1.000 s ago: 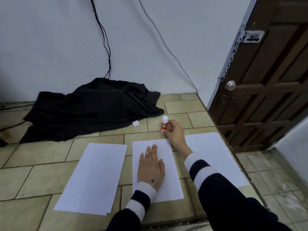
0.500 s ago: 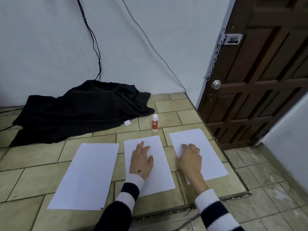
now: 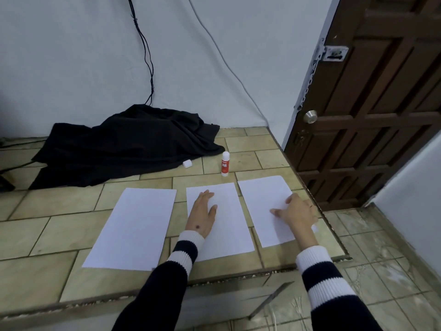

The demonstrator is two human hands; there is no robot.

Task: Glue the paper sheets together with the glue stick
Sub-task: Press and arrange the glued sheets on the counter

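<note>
Three white paper sheets lie side by side on the tiled platform: the left sheet (image 3: 133,225), the middle sheet (image 3: 229,225) and the right sheet (image 3: 262,204). My left hand (image 3: 201,215) rests flat on the middle sheet, fingers spread. My right hand (image 3: 296,213) lies on the right sheet near its right edge, fingers apart and pressing on the paper. A red and white glue stick (image 3: 225,164) stands upright on the tiles beyond the sheets, without its cap. The small white cap (image 3: 187,163) lies to its left.
A black cloth (image 3: 128,144) is heaped by the wall at the back left. Cables hang down the wall. A brown wooden door (image 3: 372,103) stands at the right. The platform edge (image 3: 334,235) drops to a lower tiled floor at the right and front.
My right hand let go of the glue stick, left it standing, and came down onto the right sheet, then slid toward its right edge. The left hand stayed on the middle sheet.
</note>
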